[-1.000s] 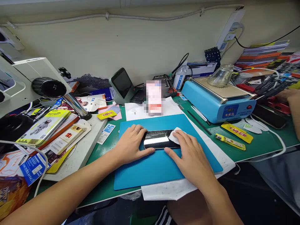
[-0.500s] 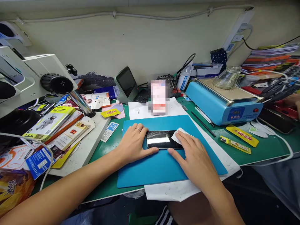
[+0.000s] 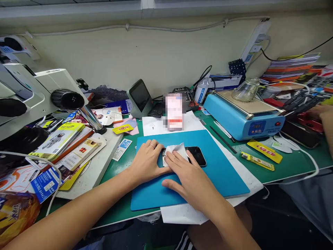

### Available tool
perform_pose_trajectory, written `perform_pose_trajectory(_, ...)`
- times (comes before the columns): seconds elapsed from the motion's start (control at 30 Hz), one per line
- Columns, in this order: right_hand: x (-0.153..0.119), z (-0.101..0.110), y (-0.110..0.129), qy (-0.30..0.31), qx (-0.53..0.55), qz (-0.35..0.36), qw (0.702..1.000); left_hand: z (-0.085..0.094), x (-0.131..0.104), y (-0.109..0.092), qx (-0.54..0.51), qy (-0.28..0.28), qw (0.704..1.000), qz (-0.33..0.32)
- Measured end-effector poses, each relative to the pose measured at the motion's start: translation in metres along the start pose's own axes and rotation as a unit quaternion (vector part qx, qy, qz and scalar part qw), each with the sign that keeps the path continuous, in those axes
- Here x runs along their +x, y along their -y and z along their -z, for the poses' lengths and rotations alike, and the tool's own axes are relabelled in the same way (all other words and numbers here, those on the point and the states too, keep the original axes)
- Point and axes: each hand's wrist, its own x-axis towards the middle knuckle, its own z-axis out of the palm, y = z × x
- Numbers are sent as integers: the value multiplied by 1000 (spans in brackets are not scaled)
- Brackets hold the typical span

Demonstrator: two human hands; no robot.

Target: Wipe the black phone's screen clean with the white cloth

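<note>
A black smartphone [image 3: 199, 157] lies flat on a blue mat [image 3: 148, 198], its screen partly covered. My left hand [image 3: 147, 158], with a ring on one finger, grips the phone's left end between thumb and fingers. A white wipe [image 3: 177, 149] is spread across the left and middle part of the screen. Pressing it down are the fingers of my right hand [image 3: 191, 177], laid over the cloth, with the thumb held out toward the mat's front. The phone's right end shows beyond the wipe.
Behind the mat stands a phone with a blurred screen [image 3: 174, 111]. To the right are a blue heating machine [image 3: 241, 119] with a glass jar [image 3: 246, 89], a black stick [image 3: 223, 139] and yellow packets [image 3: 264, 151]. Boxes [image 3: 58, 140] and a microscope stand [image 3: 91, 118] crowd the left.
My right hand has slid the wipe leftward along the screen, from the phone's right end toward my left hand. My left hand stays at the phone's left end. The view has tilted slightly.
</note>
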Motion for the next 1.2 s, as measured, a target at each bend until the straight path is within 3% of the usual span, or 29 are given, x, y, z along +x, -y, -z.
perform_pose_trajectory(0.17,11,1,8,10,18,18,1000,1,0,-1,13,4,1000,-4)
perform_pose_trajectory(0.3,2,-4,6,7,14,5,1000,1,-1,1,8,-5,1000,-8)
perform_pose_trajectory(0.6,-46,4,-49,-8,-36,-110,993,2,1,6,-9,8,1000,-13)
perform_pose_trajectory(0.8,-38,5,-69,-12,-60,-129,990,3,1,6,1,13,1000,-15)
perform_pose_trajectory(0.97,-11,7,-57,4,-59,-116,992,4,1,6,-3,12,1000,-20)
perform_pose_trajectory(1.2,25,0,-11,37,6,-6,999,-2,0,7,3,1,1000,-26)
